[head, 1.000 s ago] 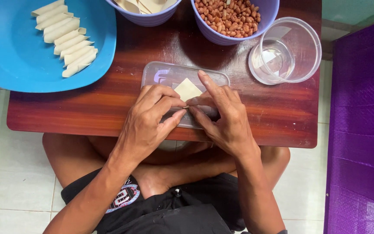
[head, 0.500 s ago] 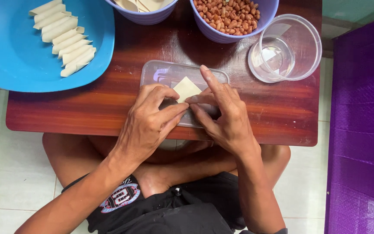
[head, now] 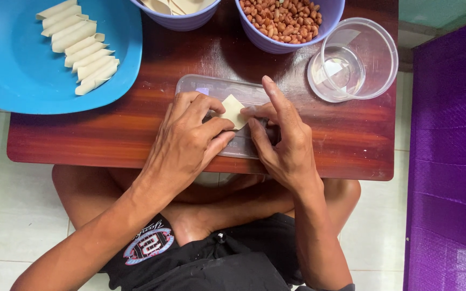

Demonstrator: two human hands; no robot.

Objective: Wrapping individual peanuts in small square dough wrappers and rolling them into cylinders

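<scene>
a: while my left hand [head: 190, 140] and right hand [head: 281, 140] curl over the clear lid [head: 206, 86], where is the wrapper?

b: the pale wrapper square [head: 233, 110] lies there, pinched between my fingertips. it looks thin, soft and tearable; i grip its near edge lightly.

We see a glossy red-brown wooden table [head: 109, 134], smooth clear plastic lid [head: 219, 86], matt pale dough square [head: 233, 110], shiny blue plastic plate [head: 22, 81].
</scene>
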